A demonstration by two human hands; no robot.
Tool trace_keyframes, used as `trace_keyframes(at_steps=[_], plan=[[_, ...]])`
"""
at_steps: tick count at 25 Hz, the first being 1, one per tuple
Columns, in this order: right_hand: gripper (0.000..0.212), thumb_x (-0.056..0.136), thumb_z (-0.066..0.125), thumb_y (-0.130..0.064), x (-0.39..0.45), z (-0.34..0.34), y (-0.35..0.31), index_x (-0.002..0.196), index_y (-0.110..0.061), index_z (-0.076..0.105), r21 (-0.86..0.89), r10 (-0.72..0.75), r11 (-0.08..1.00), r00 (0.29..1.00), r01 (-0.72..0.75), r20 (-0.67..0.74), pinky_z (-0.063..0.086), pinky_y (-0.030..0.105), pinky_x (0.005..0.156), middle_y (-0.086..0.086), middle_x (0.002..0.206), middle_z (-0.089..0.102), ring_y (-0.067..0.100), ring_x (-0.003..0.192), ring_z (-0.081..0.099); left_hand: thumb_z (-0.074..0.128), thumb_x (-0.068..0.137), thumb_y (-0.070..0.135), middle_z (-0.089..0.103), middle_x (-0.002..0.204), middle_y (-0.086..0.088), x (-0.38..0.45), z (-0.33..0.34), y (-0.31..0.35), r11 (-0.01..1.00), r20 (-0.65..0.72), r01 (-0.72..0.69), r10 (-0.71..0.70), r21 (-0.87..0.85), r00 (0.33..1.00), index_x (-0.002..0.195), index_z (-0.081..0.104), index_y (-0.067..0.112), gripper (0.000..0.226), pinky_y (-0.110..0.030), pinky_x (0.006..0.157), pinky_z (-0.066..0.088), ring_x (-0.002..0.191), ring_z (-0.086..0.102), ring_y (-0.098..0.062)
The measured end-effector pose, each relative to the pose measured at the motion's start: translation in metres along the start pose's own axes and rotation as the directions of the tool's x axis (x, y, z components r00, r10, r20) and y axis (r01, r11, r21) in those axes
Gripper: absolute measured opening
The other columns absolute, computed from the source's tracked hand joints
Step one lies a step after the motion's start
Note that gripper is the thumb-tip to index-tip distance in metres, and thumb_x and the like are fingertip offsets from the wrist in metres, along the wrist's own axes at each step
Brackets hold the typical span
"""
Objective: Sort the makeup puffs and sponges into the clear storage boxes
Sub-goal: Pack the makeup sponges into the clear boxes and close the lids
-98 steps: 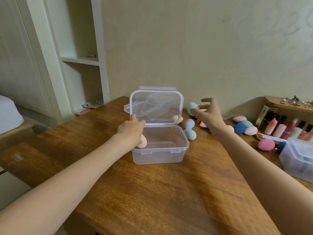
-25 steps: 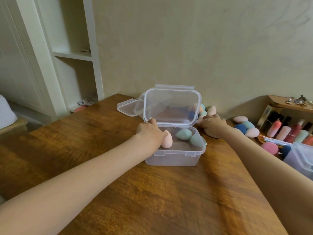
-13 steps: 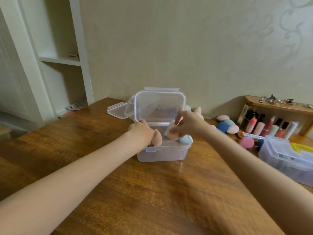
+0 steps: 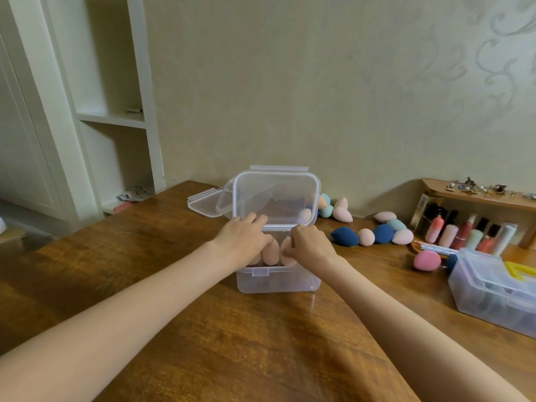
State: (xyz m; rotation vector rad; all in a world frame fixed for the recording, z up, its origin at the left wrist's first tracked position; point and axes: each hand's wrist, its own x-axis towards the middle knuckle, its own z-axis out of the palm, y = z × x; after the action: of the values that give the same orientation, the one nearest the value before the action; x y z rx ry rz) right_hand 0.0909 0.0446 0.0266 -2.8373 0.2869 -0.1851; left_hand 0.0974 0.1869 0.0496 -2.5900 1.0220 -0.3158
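wooden table (image 4: 203,329) | clear box (image 4: 278,282) lid upright | both hands grasping upright peach sponges (image 4: 269,253), tips up

Two hands (image 4: 243,242); two clear boxes (image 4: 278,282); two navy sponges (image 4: 345,237); one loose lid (image 4: 203,203).

A glossy wooden table (image 4: 203,329) bears a clear, smooth plastic box (image 4: 278,282) and matt, foamy sponges (image 4: 365,237).

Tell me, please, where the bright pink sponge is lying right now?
In the head view, the bright pink sponge lies on the table's right side, just left of the lidded clear box.
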Motion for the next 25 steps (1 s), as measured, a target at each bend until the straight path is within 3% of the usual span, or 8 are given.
trace_keyframes(at_steps=[3, 7, 9, 11, 14, 18, 21, 25], plan=[[0.029, 0.090, 0.052, -0.010, 0.002, -0.001, -0.001, 0.062, -0.012, 0.045, 0.016, -0.014, 1.000, 0.999, 0.013, 0.043, 0.038, 0.021, 0.047, 0.004, 0.067, 0.052, 0.016, 0.057, 0.051, 0.043, 0.093, 0.009, 0.045, 0.129, -0.002, 0.010, 0.008, -0.008, 0.959, -0.174, -0.194, 0.159, -0.209, 0.972, 0.124, 0.054, 0.018, 0.035, -0.029, 0.091, 0.042, 0.116, 0.044, -0.018], [0.012, 0.089, 0.054, -0.007, -0.004, -0.011, 0.002, 0.094, -0.001, 0.064, 0.023, -0.106, 0.994, 0.985, 0.104, 0.136, 0.054, 0.028, 0.075, 0.015, 0.096, 0.069, 0.026, 0.088, 0.068, 0.046, 0.090, 0.006, 0.049, 0.127, 0.004, 0.026, 0.020, -0.008, 0.860, -0.169, -0.221, 0.160, -0.459, 0.973, 0.121, 0.060, 0.020, 0.037, -0.032, 0.096, 0.042, 0.118, 0.043, -0.015], [0.016, 0.088, 0.053, -0.008, -0.008, -0.025, 0.011, 0.076, -0.009, 0.064, 0.005, -0.144, 0.989, 0.973, 0.145, 0.181, 0.050, 0.015, 0.066, 0.009, 0.086, 0.071, 0.015, 0.074, 0.066, 0.047, 0.090, 0.008, 0.049, 0.129, 0.008, 0.030, 0.028, -0.008, 0.862, -0.149, -0.218, 0.167, -0.458, 0.975, 0.123, 0.060, 0.027, 0.040, -0.033, 0.106, 0.032, 0.122, 0.039, -0.013], [0.031, 0.088, 0.049, -0.009, -0.007, -0.050, 0.025, 0.058, -0.016, 0.054, 0.025, -0.135, 0.990, 0.991, 0.136, -0.022, 0.046, 0.013, 0.060, 0.000, 0.070, 0.063, 0.011, 0.060, 0.057, 0.047, 0.092, 0.011, 0.047, 0.131, 0.010, 0.034, 0.028, -0.008, 0.862, -0.124, -0.207, 0.168, -0.464, 0.978, 0.124, 0.060, 0.031, 0.040, -0.030, 0.109, 0.022, 0.125, 0.036, -0.011], [0.020, 0.088, 0.046, -0.010, 0.021, -0.073, 0.066, 0.085, -0.006, 0.066, 0.241, 0.103, 0.970, 0.905, -0.001, -0.412, 0.050, 0.036, 0.068, 0.009, 0.079, 0.064, 0.029, 0.075, 0.061, 0.045, 0.093, 0.013, 0.046, 0.133, 0.010, 0.043, 0.029, -0.007, 0.834, -0.138, -0.216, 0.169, -0.509, 0.976, 0.123, 0.060, 0.032, 0.039, -0.033, 0.110, 0.022, 0.123, 0.037, -0.013], [0.029, 0.090, 0.043, -0.008, 0.069, -0.051, 0.102, 0.104, 0.001, 0.066, 0.075, 0.183, 0.982, 0.961, -0.171, -0.205, 0.047, 0.041, 0.077, 0.021, 0.101, 0.066, 0.035, 0.090, 0.059, 0.044, 0.093, 0.014, 0.045, 0.133, 0.012, 0.054, 0.036, -0.004, 0.823, -0.102, -0.188, 0.157, -0.537, 0.982, 0.121, 0.061, 0.034, 0.038, -0.035, 0.106, 0.033, 0.123, 0.039, -0.014], [0.035, 0.096, 0.037, -0.018, 0.110, -0.031, 0.121, 0.119, -0.014, 0.062, -0.114, 0.177, 0.978, 0.984, -0.176, -0.003, 0.040, 0.037, 0.097, 0.016, 0.119, 0.061, 0.035, 0.113, 0.051, 0.045, 0.093, 0.014, 0.045, 0.133, 0.012, 0.057, 0.040, -0.006, 0.817, -0.114, -0.199, 0.163, -0.541, 0.980, 0.121, 0.061, 0.034, 0.038, -0.037, 0.105, 0.036, 0.123, 0.038, -0.012], [0.039, 0.095, 0.033, -0.026, 0.140, -0.015, 0.140, 0.129, -0.025, 0.051, -0.261, 0.245, 0.940, 0.967, -0.222, 0.062, 0.035, 0.039, 0.097, 0.013, 0.129, 0.053, 0.036, 0.122, 0.041, 0.045, 0.093, 0.009, 0.047, 0.129, 0.011, 0.060, 0.044, -0.008, 0.808, -0.159, -0.225, 0.164, -0.544, 0.974, 0.120, 0.062, 0.029, 0.038, -0.035, 0.103, 0.038, 0.120, 0.037, -0.009]])
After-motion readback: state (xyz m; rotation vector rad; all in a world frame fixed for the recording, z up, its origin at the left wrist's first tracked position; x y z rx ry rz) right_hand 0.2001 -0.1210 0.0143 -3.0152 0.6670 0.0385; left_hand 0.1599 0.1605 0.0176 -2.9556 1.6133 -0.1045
